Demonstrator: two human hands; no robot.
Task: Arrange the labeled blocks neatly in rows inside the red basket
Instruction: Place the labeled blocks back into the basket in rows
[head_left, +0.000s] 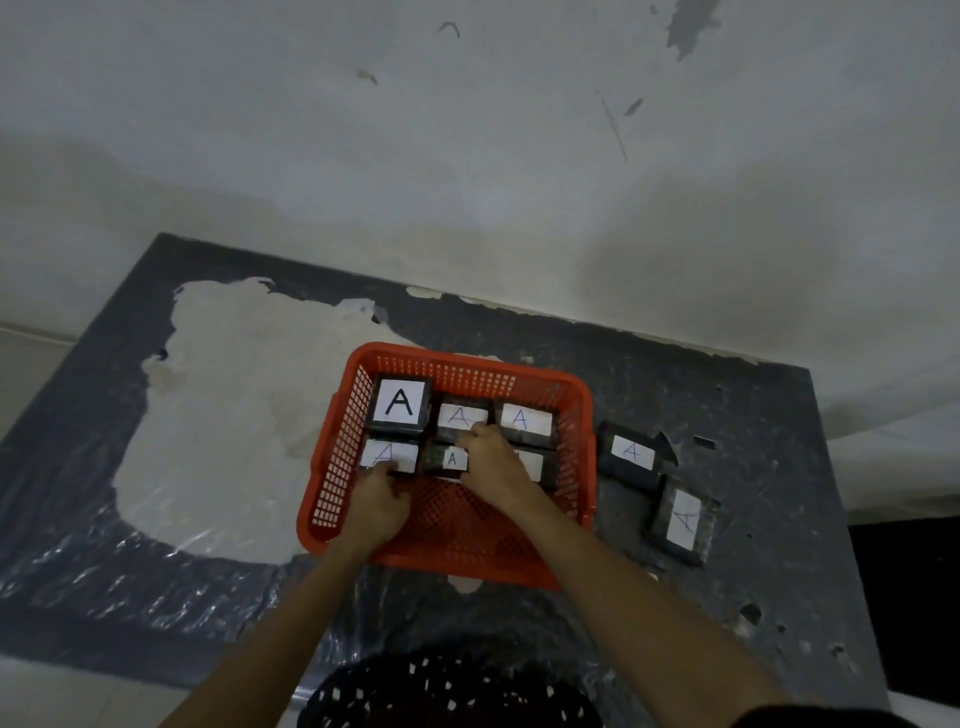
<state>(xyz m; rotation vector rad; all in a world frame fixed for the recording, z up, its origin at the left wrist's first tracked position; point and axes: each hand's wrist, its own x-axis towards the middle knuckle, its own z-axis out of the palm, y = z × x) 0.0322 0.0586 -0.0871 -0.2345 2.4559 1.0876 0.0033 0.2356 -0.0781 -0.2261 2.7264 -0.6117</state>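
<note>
Dark plastic-covered tabletop carries red basket with six labeled blocks in two rows; two more blocks outside at right; left hand pinches front-left block, right hand loosely curled over middle blocks

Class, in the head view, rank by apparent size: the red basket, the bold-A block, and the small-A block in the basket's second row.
1. Red basket
2. Bold-A block
3. Small-A block, though the right hand partly covers it.
</note>
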